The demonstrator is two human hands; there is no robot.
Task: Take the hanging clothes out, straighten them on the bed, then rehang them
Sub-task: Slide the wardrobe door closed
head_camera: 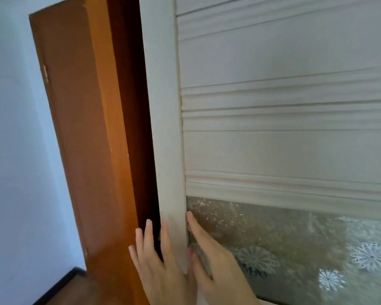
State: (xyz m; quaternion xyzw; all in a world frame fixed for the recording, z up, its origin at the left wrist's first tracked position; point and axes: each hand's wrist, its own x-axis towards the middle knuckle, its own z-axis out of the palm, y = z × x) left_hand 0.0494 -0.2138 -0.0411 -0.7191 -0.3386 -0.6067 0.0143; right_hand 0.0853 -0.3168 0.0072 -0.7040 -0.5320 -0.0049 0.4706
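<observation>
Left hand (161, 267), right hand (218, 267) touch white door (167, 128) edge; gap (136, 128) behind dark

Matt pale wooden door (169, 128); frosted glass (273, 234)

The wardrobe door (163, 106) is cream with ribbed bands, its lower glass panel (284, 234) a frosted, speckled beige with white flower motifs. The wooden door (75, 128) beside it is orange-brown, the wall (9, 128) pale bluish white, the skirting (59, 282) black
</observation>
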